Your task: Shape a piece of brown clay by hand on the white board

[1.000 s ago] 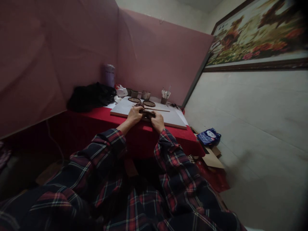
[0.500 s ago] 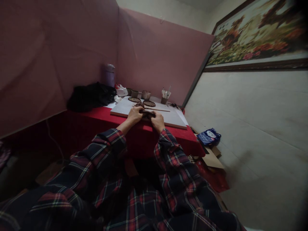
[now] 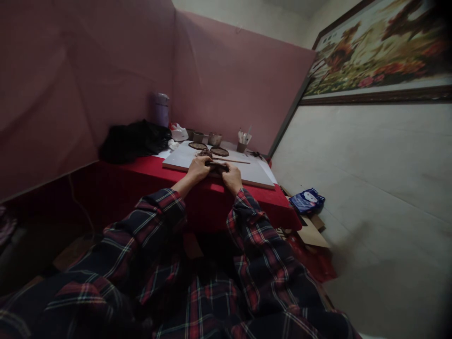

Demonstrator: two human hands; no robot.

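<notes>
Between both hands, over the front edge of a light grey board (image 3: 256, 177), is a dark brown piece of clay (image 3: 219, 168). My left hand (image 3: 198, 168) closes on its left side, thumb on top. On the right side my right hand (image 3: 232, 177) grips it with bent fingers. The underside of the clay is hidden. Just beyond lie a rough clay lump (image 3: 204, 153) and a thin brown stick (image 3: 235, 161). Two flat round clay discs, the left disc (image 3: 198, 146) and the right disc (image 3: 219, 151), rest farther back on the board.
Behind the board stand small cups (image 3: 198, 137) and a holder with white-handled tools (image 3: 242, 147). A black bag (image 3: 136, 140) and purple bottle (image 3: 161, 109) are at left. Red cloth (image 3: 141, 176) covers the table. Pink partitions (image 3: 240, 80) enclose it; a blue packet (image 3: 307, 201) sits at lower right.
The view has shifted very slightly. Both hands stay on the clay piece in nearly the same pose, and nothing on the board has visibly moved.
</notes>
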